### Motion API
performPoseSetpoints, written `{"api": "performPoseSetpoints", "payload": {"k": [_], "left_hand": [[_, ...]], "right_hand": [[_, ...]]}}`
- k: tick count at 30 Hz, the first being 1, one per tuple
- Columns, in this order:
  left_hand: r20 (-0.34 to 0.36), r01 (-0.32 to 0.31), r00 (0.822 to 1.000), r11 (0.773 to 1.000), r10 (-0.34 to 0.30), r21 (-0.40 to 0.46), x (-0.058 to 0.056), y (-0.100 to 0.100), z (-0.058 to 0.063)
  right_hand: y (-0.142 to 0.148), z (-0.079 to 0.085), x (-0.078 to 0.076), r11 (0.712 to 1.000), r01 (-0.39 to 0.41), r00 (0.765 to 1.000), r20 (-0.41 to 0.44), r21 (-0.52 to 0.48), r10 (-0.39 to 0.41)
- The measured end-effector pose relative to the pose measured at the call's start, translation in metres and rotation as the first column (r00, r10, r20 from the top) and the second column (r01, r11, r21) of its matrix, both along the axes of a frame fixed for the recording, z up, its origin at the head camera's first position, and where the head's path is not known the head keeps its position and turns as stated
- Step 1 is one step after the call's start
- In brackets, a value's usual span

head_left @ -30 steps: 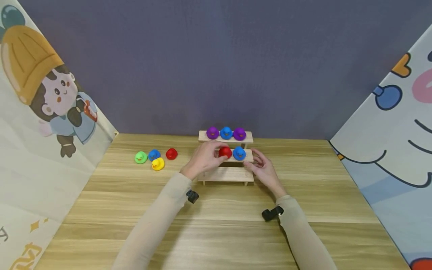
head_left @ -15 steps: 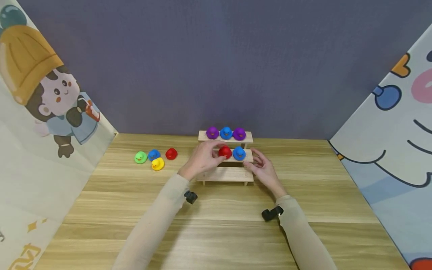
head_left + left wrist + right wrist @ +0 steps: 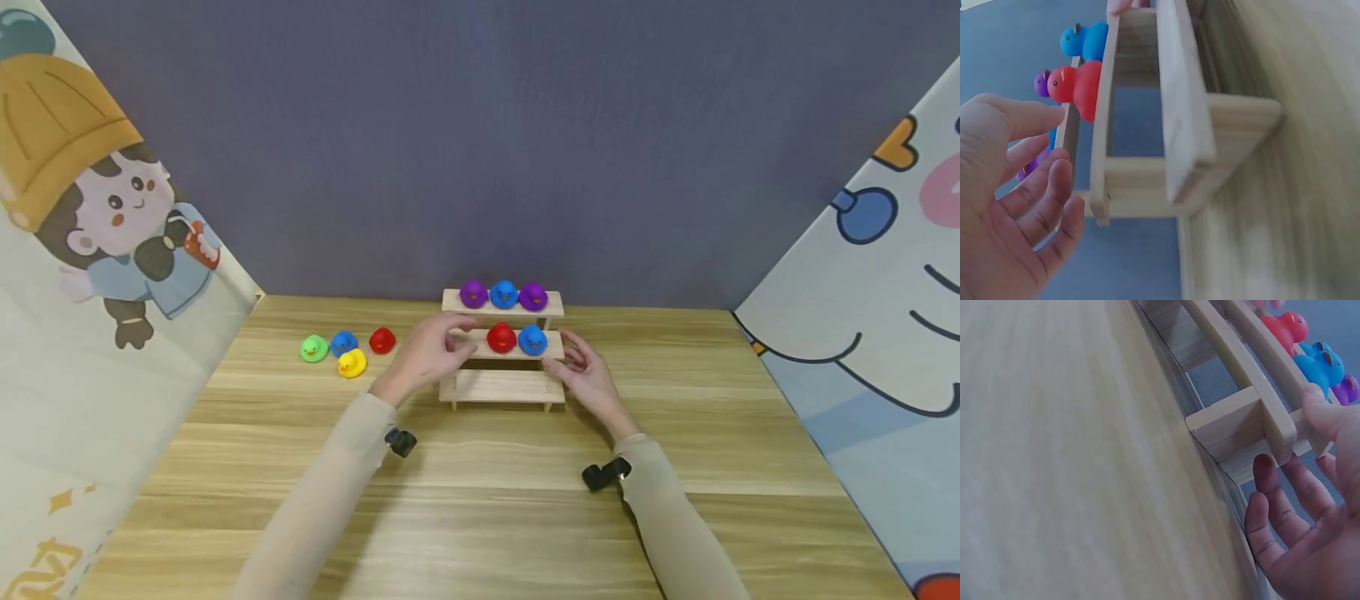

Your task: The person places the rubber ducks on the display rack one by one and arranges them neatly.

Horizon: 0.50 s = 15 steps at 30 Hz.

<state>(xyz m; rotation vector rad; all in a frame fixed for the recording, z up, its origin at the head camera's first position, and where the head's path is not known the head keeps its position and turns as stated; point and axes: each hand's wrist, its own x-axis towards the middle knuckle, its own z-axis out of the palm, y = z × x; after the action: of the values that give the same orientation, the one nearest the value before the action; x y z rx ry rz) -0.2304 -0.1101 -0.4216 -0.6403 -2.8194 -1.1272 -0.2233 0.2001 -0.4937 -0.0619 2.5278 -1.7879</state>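
Note:
My left hand (image 3: 427, 354) is at the left part of the wooden stand's middle shelf, fingers loosely bent and holding nothing. A red rubber duck (image 3: 502, 337) sits on that shelf, a gap away from those fingers; in the left wrist view the thumb points toward the red duck (image 3: 1082, 87). Beside it on the right sits a blue rubber duck (image 3: 532, 340). My right hand (image 3: 588, 379) grips the right end of the three-tier wooden stand (image 3: 510, 387). In the right wrist view its thumb (image 3: 1316, 403) lies against the middle shelf's edge, with the fingers on the other side.
On the top shelf are two purple ducks (image 3: 473, 293) with a blue duck (image 3: 504, 294) between them. Left on the table lie a green duck (image 3: 313, 348), a blue duck (image 3: 343, 342), a yellow duck (image 3: 352, 363) and another red duck (image 3: 382, 340). A dark wall stands behind.
My left hand has let go of the red duck and drawn back to the left. The red duck stays on the middle shelf. My right hand keeps its place.

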Motion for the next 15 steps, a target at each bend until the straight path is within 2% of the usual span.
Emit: {"api": "performPoseSetpoints", "payload": {"k": [6,10,15], "left_hand": [[0.005,-0.039,0.999,0.999,0.039,-0.006,0.005,-0.022,-0.01],[0.017,-0.087,0.996,0.996,0.088,-0.019,0.009,-0.04,-0.016],[-0.005,-0.134,0.991,0.99,0.134,-0.031,0.012,-0.067,-0.026]], "right_hand": [[0.001,0.001,-0.001,1.0,0.006,1.0,0.005,-0.01,-0.006],[0.001,0.001,0.0,1.0,-0.003,1.0,0.013,-0.016,0.003],[0.001,0.0,0.0,1.0,-0.008,1.0,0.017,-0.015,0.008]]}}
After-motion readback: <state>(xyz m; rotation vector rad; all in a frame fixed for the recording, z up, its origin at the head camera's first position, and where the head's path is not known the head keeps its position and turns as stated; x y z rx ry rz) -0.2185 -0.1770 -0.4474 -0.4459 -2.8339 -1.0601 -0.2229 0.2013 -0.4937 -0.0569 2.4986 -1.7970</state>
